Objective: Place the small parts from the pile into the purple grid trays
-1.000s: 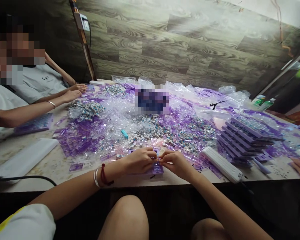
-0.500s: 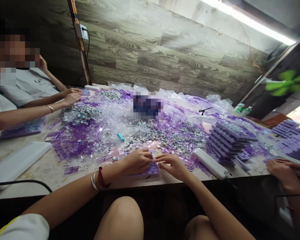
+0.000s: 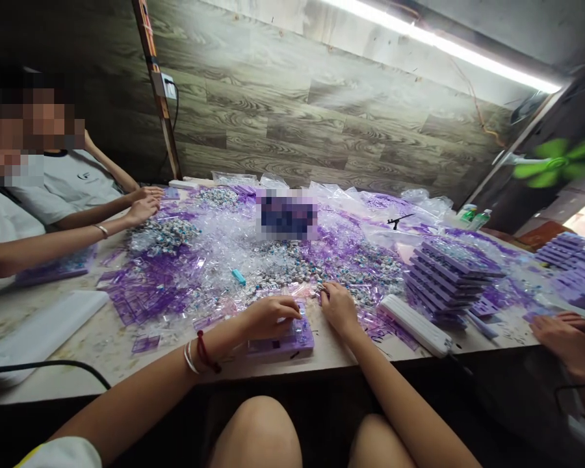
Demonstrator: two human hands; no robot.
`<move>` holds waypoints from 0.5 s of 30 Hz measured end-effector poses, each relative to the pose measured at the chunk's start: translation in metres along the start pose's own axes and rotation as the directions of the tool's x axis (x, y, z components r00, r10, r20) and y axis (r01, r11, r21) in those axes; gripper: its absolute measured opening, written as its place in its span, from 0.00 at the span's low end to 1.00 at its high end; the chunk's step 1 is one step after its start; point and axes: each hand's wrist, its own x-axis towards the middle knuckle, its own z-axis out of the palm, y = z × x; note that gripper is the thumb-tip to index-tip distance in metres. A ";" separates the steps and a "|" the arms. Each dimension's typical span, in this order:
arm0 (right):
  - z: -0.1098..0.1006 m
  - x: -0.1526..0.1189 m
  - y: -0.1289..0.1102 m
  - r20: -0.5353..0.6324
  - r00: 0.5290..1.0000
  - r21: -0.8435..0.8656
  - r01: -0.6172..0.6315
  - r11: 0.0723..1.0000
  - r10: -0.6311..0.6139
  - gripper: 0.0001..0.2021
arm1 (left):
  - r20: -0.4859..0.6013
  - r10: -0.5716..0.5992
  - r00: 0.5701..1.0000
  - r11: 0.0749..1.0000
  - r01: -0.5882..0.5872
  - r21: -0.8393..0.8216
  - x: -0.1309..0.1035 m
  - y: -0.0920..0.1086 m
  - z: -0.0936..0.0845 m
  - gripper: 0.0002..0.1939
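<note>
A purple plastic tray [image 3: 302, 339] with small clear pieces in it lies near the table's front edge. My left hand [image 3: 272, 317] rests over its left part, fingers bent together at its upper right; what they pinch, if anything, is too small to name. Beyond the tray's right side, my right hand [image 3: 338, 305] reaches to the near edge of a heap of small white and blue parts [image 3: 292, 260], its fingertips closed among them. Clear and purple plastic pieces [image 3: 151, 286] spread across the table to the left of that heap.
A stack of purple trays [image 3: 441, 279] stands at the right, behind a white power strip [image 3: 416, 325]. At the left lies a long white object [image 3: 49, 328] with a black cable. Other people's hands [image 3: 143, 205] work at the far left, and more hands [image 3: 560, 335] at the far right.
My right hand has moved away from the tray and up to the heap of small parts. My left hand stays over the tray. The view has tilted slightly.
</note>
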 end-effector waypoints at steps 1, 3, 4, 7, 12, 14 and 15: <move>0.001 0.002 -0.001 0.012 1.000 -0.015 -0.020 1.000 0.021 0.15 | -0.042 -0.023 0.999 1.000 0.023 -0.001 -0.001 -0.003 -0.001 0.14; 0.003 0.006 0.000 0.022 0.999 -0.014 -0.048 0.999 0.048 0.15 | -0.157 -0.089 0.983 0.995 0.096 0.033 -0.002 -0.009 -0.004 0.14; 0.004 0.007 0.001 0.022 0.998 -0.004 -0.056 0.998 0.056 0.15 | -0.219 -0.126 0.967 0.988 0.143 0.064 -0.002 -0.013 -0.005 0.14; 0.005 0.009 0.005 0.023 0.998 0.024 -0.053 0.998 0.053 0.15 | -0.359 -0.234 0.904 0.934 0.312 0.177 -0.005 -0.026 -0.013 0.15; 0.003 0.007 0.008 0.033 0.999 0.038 -0.027 0.999 0.026 0.12 | -0.368 -0.393 0.843 0.799 0.511 0.317 -0.013 -0.048 -0.020 0.17; 0.001 0.006 0.007 0.033 0.999 0.018 -0.023 1.000 0.022 0.12 | -0.346 -0.451 0.823 0.764 0.556 0.328 -0.016 -0.054 -0.019 0.18; 0.000 0.006 0.006 0.029 0.999 0.001 -0.025 1.000 0.025 0.12 | -0.343 -0.474 0.811 0.749 0.576 0.327 -0.017 -0.056 -0.018 0.19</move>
